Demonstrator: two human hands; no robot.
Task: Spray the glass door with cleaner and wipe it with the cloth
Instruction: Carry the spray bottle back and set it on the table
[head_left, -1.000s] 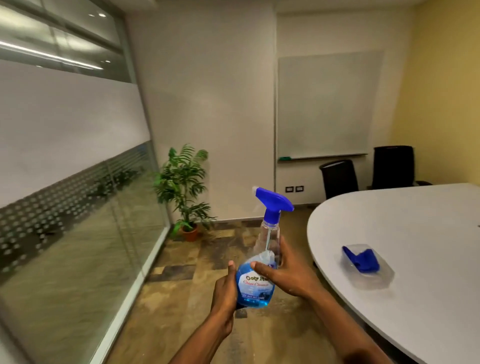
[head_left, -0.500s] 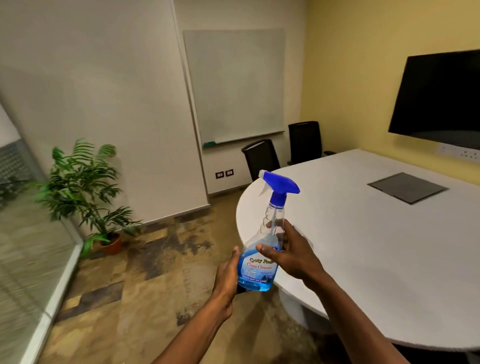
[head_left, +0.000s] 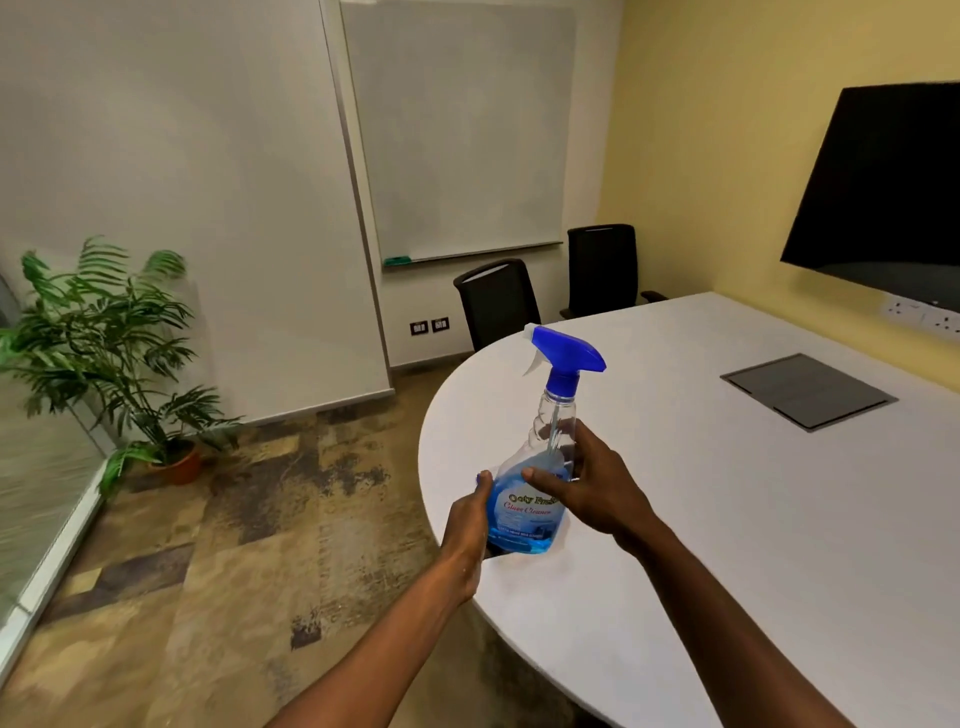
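Clear glossy plastic spray bottle (head_left: 540, 467), smooth matt white table (head_left: 753, 519)

Office meeting room. Large white oval bench (head_left: 753, 519) with a grey inset hatch (head_left: 808, 391) near its far right edge. Two black office chairs (head_left: 498, 301) at the far end. Wall whiteboard (head_left: 462, 130), dark wall screen (head_left: 883, 182), glass partition (head_left: 36, 483) at left, potted plant (head_left: 104, 338).
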